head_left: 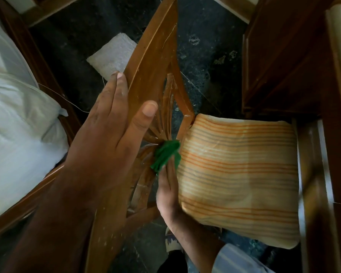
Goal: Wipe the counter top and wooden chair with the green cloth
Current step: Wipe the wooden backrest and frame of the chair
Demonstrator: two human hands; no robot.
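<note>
I look straight down on the wooden chair (152,56), its carved backrest running up the middle of the view. My left hand (110,123) grips the top rail of the backrest, thumb on the near face and fingers over the far side. My right hand (168,192) reaches up between the backrest and the seat, holding the bunched green cloth (165,155) pressed against the carved slats low on the backrest. The seat carries a cream cushion with orange stripes (238,174). No counter top is in view.
A bed with white bedding (14,119) and a wooden frame lies close on the left. A dark wooden cabinet (283,66) stands on the right, touching the seat's far side. A white mat (112,58) lies on the dark stone floor (205,56).
</note>
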